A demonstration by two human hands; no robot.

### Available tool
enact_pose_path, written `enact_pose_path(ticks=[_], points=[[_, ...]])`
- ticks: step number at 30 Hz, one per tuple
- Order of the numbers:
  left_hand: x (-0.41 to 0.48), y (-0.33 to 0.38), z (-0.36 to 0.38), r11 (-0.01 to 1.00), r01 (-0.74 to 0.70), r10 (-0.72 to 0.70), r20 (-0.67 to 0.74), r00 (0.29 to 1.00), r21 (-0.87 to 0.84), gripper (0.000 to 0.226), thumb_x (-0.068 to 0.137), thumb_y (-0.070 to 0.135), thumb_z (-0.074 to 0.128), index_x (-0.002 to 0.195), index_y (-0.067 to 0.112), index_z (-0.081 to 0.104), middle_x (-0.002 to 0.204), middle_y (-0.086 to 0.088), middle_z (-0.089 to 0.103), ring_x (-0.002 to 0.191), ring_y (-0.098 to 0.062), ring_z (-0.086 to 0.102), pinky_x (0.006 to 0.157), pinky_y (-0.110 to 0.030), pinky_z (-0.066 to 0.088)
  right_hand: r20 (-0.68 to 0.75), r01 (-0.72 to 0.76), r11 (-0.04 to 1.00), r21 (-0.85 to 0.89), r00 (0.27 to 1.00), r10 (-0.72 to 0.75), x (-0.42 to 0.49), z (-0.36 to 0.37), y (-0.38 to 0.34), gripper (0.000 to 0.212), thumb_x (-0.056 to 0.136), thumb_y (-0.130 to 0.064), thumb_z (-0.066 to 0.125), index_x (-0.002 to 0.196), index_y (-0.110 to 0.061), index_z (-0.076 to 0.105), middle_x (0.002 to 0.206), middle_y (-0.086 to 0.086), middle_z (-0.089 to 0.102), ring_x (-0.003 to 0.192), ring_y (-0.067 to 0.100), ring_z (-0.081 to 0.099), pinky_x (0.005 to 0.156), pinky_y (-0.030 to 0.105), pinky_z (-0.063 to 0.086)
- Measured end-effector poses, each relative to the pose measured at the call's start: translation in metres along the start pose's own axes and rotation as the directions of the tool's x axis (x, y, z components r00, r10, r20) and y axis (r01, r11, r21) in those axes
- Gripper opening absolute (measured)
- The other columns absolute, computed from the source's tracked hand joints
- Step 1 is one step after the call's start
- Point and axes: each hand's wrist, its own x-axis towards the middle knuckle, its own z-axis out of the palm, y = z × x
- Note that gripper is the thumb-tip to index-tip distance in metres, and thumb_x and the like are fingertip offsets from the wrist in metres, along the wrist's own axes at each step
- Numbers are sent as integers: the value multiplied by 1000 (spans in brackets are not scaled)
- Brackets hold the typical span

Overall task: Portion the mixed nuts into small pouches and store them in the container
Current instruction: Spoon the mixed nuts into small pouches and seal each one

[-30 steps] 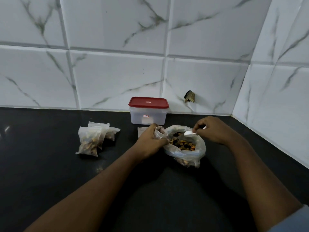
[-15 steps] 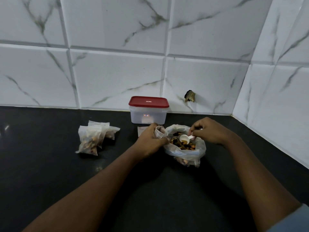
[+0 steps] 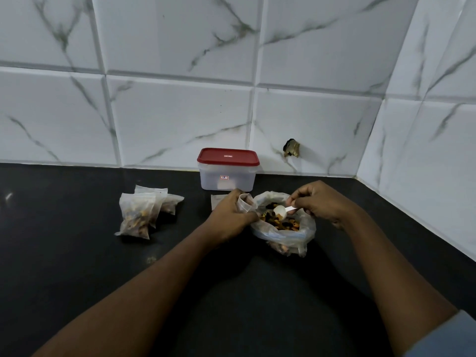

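Black tabletop (image 3: pixel 77 266) in a corner of white, marble-veined tiles (image 3: pixel 180 112).
Left hand (image 3: pixel 231 220) grips a small pouch (image 3: pixel 246 202) beside the bag of mixed nuts (image 3: pixel 283 235); right hand (image 3: pixel 322 202) pinches a white scoop (image 3: pixel 280 211) above it. Red-lidded container (image 3: pixel 228 173) at the far wall, filled pouches (image 3: pixel 139 215) left.

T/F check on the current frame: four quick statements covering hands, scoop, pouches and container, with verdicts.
1. The red lid is on the container. True.
2. The right hand holds a white scoop at the mouth of the open nut bag. True.
3. The left hand lies flat and empty. False: it grips a small pouch beside the bag.
4. The filled pouches are inside the container. False: they lie on the counter, to its left.
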Motion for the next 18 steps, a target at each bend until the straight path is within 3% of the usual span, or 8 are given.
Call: enact_pose_path(ticks=[4,8,13,15,18], points=[[-1,1,0,1000,-4,4,-5,1000,9,45,93,20,76,132,22,54,120,5,65,107,-11,66,82,-22,53,-36,-7,992,124,999,12,3,-4,4,15,93,1,67,94,-4,81,69,5,71,55,10,40,47,19,32],[1,1,0,1000,1,-1,6,1000,10,45,92,20,76,132,21,54,120,5,64,109,-13,66,91,-31,57,13,-9,945,328,1000,5,4,-7,1,15,96,3,63,100,2,77,84,15,76,57,10,41,46,19,30],[2,-3,-1,1000,-9,8,3,1000,13,46,90,21,78,130,23,55,121,5,66,111,-13,67,97,-37,57,73,61,875,480,991,-110,-1,3,-12,17,97,2,63,109,2,75,101,23,77,60,10,42,47,17,34],[2,-3,-1,1000,-14,14,4,1000,2,47,89,21,78,130,23,55,122,5,67,111,-13,67,98,-38,57,75,119,896,428,983,-167,-2,12,-18,17,98,-1,65,108,-6,78,99,15,78,64,12,47,53,20,38],[2,-5,-1,1000,-27,27,-5,1000,-4,40,89,21,78,124,23,57,117,2,69,106,-14,69,93,-37,59,107,274,957,91,953,-283,-8,24,-27,18,98,-12,70,105,-24,82,104,1,79,85,16,69,72,27,57]])
